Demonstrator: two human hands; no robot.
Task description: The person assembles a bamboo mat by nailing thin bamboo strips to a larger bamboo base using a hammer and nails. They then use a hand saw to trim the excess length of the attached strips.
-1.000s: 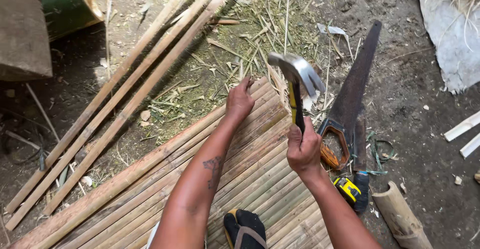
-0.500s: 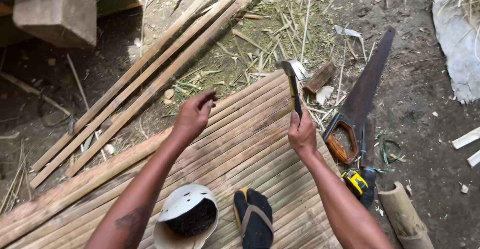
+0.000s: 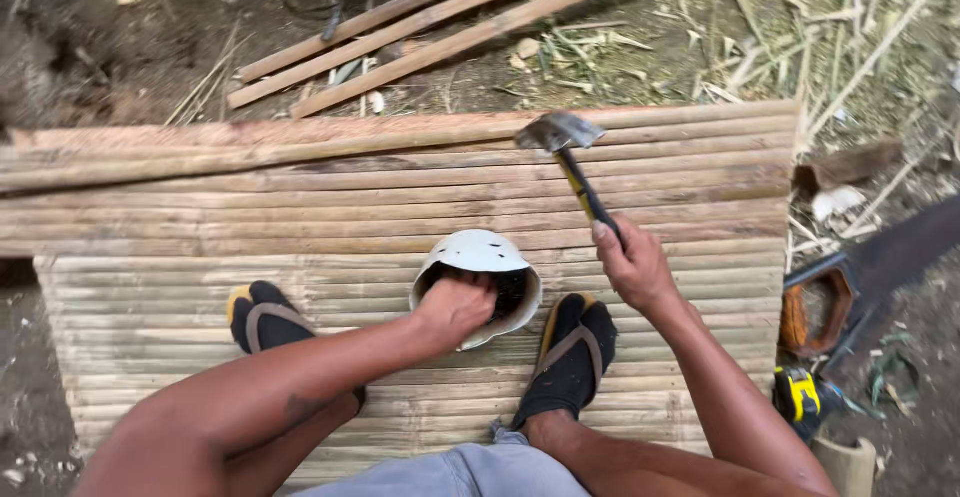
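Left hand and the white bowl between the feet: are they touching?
Touching. The head view shows the left hand reaching into the white bowl, its fingers down inside the dark opening and its knuckles against the rim. The right hand holds the hammer.

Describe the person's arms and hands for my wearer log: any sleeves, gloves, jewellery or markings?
Both arms are bare, without sleeves. The left hand and right hand wear no gloves, rings or watch. A small dark mark, perhaps a tattoo, shows on the left forearm.
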